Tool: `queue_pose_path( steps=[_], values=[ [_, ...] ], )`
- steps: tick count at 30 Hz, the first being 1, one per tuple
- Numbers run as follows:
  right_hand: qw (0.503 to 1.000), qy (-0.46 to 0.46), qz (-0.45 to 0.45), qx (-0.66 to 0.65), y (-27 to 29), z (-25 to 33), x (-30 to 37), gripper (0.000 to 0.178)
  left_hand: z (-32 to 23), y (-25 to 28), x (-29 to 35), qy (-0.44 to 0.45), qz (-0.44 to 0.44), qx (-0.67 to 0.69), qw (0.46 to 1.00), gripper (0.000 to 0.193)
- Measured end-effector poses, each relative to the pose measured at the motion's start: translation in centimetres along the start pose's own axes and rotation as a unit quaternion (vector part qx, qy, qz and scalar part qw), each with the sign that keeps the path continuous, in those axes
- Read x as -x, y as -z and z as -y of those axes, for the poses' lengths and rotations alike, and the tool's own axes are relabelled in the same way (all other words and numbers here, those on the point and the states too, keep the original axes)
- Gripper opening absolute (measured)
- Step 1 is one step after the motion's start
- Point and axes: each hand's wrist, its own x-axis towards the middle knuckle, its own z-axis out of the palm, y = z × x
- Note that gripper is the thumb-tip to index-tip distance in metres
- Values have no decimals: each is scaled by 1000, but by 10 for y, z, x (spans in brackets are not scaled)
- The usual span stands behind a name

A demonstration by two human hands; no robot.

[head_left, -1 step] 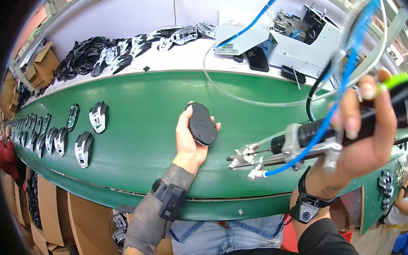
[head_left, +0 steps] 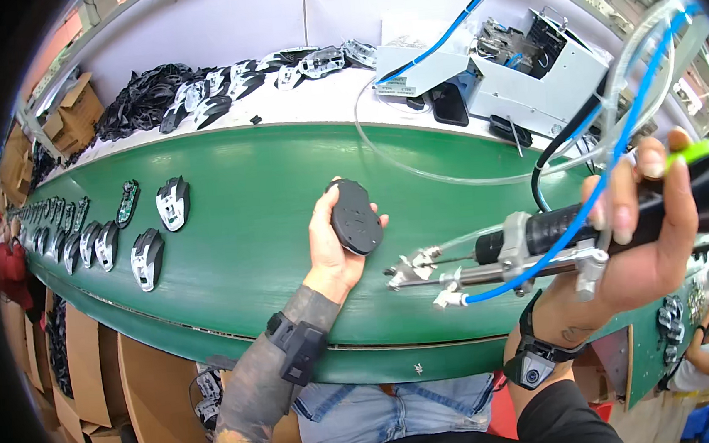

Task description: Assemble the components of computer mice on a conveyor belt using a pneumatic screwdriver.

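Note:
Over the green conveyor belt (head_left: 251, 288), my left hand (head_left: 333, 248) holds a black computer mouse (head_left: 356, 217), its flat oval underside turned up. Small screw holes show near the rim of the mouse. My right hand (head_left: 650, 215) is wrapped round a black powered screwdriver (head_left: 530, 234) with a metal side rod, clamps and air tubing. The screwdriver lies nearly level, its tip end pointing left, below and to the right of the mouse and apart from it. A bright green part (head_left: 695, 157) shows on the tool beside my fingers.
Mouse shells (head_left: 148, 258) and green circuit boards (head_left: 127, 204) line the belt at left. More shells (head_left: 243, 80) and a heap of black parts (head_left: 145, 100) lie on the white shelf, near a white machine (head_left: 518, 84). A blue hose (head_left: 579, 216) loops round the screwdriver. A co-worker (head_left: 706, 352) is at far right.
My left hand and the mouse have shifted slightly right. The screwdriver's tip end has moved a little left and up, while my right hand has shifted slightly right. The blue hose has swung right.

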Motion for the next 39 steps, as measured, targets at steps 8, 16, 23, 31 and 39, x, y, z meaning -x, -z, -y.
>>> queue_pose_path(
  steps=[8,16,23,31,39],
  values=[
    [999,4,-12,44,-13,-23,12,31,14,-8,13,39,80,9,996,37],
    [998,0,-12,57,-13,-28,15,32,21,-5,8,60,97,43,993,39],
    [997,-38,-18,62,-26,-38,26,34,20,11,4,67,104,27,992,41],
    [991,-63,-16,115,8,3,-1,34,-55,27,-29,-435,-61,-620,650,45],
    [991,-24,-74,110,4,-6,-6,33,-227,127,-41,-94,-409,-799,430,70]
  ],
)
